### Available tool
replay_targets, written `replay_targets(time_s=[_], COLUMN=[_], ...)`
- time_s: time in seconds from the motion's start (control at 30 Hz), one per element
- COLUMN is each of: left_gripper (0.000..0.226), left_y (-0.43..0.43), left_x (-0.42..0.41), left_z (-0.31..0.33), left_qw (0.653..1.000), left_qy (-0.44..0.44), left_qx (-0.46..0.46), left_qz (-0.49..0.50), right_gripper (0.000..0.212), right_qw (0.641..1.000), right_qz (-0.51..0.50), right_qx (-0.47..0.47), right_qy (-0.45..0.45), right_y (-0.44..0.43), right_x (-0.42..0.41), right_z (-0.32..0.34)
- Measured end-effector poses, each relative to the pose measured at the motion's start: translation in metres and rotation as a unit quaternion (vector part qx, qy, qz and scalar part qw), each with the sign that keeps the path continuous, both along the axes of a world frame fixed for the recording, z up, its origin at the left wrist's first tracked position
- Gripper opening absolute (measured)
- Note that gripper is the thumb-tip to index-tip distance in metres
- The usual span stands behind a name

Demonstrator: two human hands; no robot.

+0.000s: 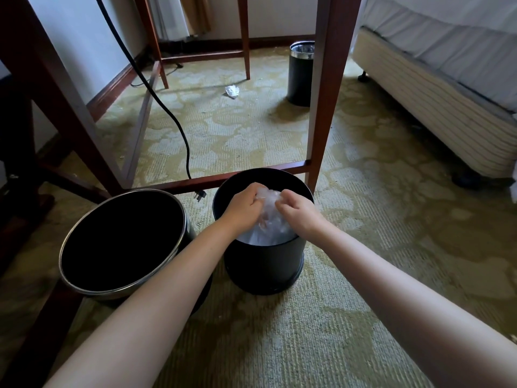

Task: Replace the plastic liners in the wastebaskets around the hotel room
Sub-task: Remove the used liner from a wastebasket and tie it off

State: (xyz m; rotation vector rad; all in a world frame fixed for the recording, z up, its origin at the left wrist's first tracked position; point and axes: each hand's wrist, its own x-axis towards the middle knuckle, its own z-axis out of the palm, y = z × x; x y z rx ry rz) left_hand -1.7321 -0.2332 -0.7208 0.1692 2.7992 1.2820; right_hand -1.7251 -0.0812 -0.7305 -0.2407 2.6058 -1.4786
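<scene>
Both hands are closed tight on the liner (pixel 270 219): the left hand (pixel 242 207) and right hand (pixel 299 212) each bunch a fistful of its thin, clear, crinkled plastic, knuckles nearly touching. The liner's gathered top sits at the mouth of the small wastebasket (pixel 263 264), a smooth matte-black cylinder with a stepped base, and the rest of the film hangs down inside.

Just left of it, almost touching, stands a wider wastebasket (pixel 112 294) with a polished metal rim and a dark, bare interior.

Directly behind the small bin runs a low red-brown wooden rail (pixel 251 173), joined to a square leg (pixel 321 93) at its right. A glossy black cable (pixel 167 107) loops down to a plug (pixel 200 194) lying between the two bins.

The carpet (pixel 363 247) is short, ribbed pile in a green-and-cream pattern, open to the near side and right. Farther off, a crumpled white scrap (pixel 232 91) lies on it, and a third black wastebasket (pixel 300 77) with a shiny rim stands half behind the leg. The bed (pixel 447 93), with its striped base, edges the far right.
</scene>
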Motion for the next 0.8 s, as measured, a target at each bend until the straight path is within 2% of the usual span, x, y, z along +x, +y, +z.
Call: replay_targets(time_s=[0.1,0.2,0.3,0.37,0.47,0.57,0.63,0.73,0.8], left_gripper=[0.026,0.024,0.026,0.023,0.021,0.018,0.023,0.025,0.019], left_y=[0.001,0.004,0.007,0.009,0.009,0.010,0.010,0.006,0.004], left_x=[0.000,0.001,0.004,0.006,0.007,0.005,0.003,0.000,-0.001], left_z=[0.001,0.002,0.005,0.006,0.006,0.007,0.008,0.011,0.015], left_qw=[1.000,1.000,0.998,0.998,1.000,0.999,0.999,0.998,1.000], left_qy=[0.010,0.001,-0.017,-0.017,-0.021,-0.016,-0.010,-0.006,-0.010], left_qx=[0.012,0.026,0.057,0.062,0.022,-0.017,-0.016,-0.009,0.006], left_qz=[0.010,0.015,0.021,0.015,0.006,0.023,0.045,0.055,0.029], right_gripper=[0.036,0.041,0.034,0.028,0.025,0.018,0.015,0.005,0.015], right_qw=[0.991,0.970,0.948,0.940,0.934,0.929,0.939,0.964,0.977], right_qz=[0.030,0.040,0.033,0.042,0.070,0.123,0.127,0.002,-0.043], right_qx=[0.105,0.169,0.222,0.245,0.270,0.302,0.287,0.212,0.160], right_qy=[0.081,0.170,0.227,0.232,0.222,0.175,0.139,0.162,0.135], right_y=[0.002,0.002,0.003,0.003,0.003,0.009,0.015,0.020,0.019], right_x=[0.001,0.004,0.007,0.008,0.008,0.005,0.005,0.002,-0.003], right_z=[-0.006,-0.016,-0.021,-0.023,-0.021,-0.014,-0.006,0.006,0.012])
